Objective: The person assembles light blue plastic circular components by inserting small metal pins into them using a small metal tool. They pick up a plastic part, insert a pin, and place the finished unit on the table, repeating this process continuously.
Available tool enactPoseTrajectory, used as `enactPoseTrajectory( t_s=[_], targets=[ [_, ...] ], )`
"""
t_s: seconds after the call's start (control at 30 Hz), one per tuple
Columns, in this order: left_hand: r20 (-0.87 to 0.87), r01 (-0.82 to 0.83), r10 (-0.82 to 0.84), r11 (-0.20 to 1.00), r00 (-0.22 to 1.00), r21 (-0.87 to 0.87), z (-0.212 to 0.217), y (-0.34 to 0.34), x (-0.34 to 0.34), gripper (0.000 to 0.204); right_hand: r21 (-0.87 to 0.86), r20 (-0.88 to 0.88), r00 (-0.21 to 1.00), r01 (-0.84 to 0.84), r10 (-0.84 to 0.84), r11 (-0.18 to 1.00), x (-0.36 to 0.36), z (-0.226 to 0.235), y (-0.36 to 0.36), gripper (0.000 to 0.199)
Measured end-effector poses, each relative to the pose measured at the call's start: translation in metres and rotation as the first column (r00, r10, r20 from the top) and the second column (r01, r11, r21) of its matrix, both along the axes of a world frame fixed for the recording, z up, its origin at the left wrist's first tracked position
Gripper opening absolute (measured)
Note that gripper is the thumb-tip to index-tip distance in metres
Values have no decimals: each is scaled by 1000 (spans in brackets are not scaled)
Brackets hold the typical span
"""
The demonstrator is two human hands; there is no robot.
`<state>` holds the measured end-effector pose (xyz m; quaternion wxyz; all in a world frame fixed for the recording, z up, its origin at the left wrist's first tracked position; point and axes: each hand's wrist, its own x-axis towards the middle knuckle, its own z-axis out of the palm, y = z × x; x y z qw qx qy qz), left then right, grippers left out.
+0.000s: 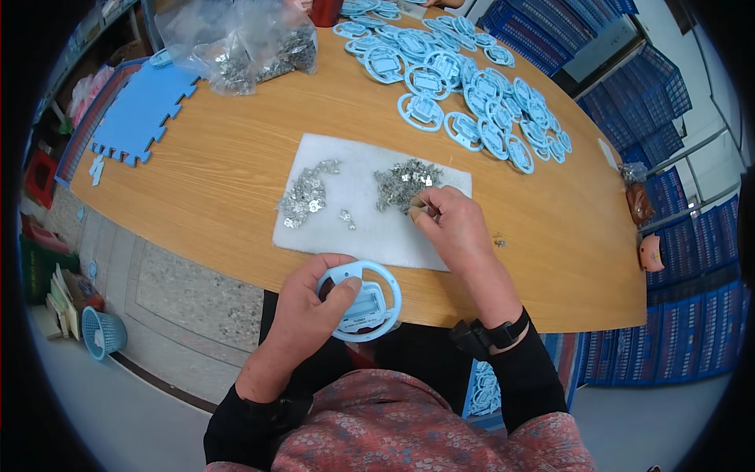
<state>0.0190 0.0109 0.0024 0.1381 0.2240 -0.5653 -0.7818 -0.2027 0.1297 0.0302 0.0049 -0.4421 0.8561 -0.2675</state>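
Note:
My left hand (pixel 314 303) grips a light-blue plastic steering-wheel-shaped part (pixel 390 316) by its left rim, just off the table's near edge. A rectangular recess sits in the middle of that part. My right hand (pixel 448 224) is pinched at the right side of a heap of small silvery metal pieces (pixel 403 182); what lies between its fingertips is too small to make out. Both metal heaps rest on a white padded mat (pixel 354 151). The second heap of flat metal pieces (pixel 303 198) lies on the mat's left, with a few loose ones between.
Many more light-blue wheel parts (pixel 422 112) are piled across the table's far right. Clear plastic bags of metal pieces (pixel 236 59) and a blue foam mat (pixel 145 106) occupy the far left. Stacked blue crates (pixel 668 346) stand at the right; a blue basket (pixel 104 330) is on the floor.

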Motion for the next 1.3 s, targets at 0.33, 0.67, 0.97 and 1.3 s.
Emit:
enactPoseTrajectory(
  t_s=[0.33,0.67,0.97,1.3],
  targets=[
    [21,7,-6,999,1000,-48,2,2,-5,30,63,25,998,59,-61,996,-1,-6,11,15],
    [-5,-11,10,992,1000,-129,-6,9,-14,25,82,-32,997,73,-71,994,0,-17,0,17],
    [13,48,-46,952,999,-302,4,17,-34,25,13,43,999,-33,32,999,18,16,39,15],
    [-40,107,-128,935,991,-340,3,28,-52,24,-196,165,979,-88,121,977,49,27,59,14]
  ],
)
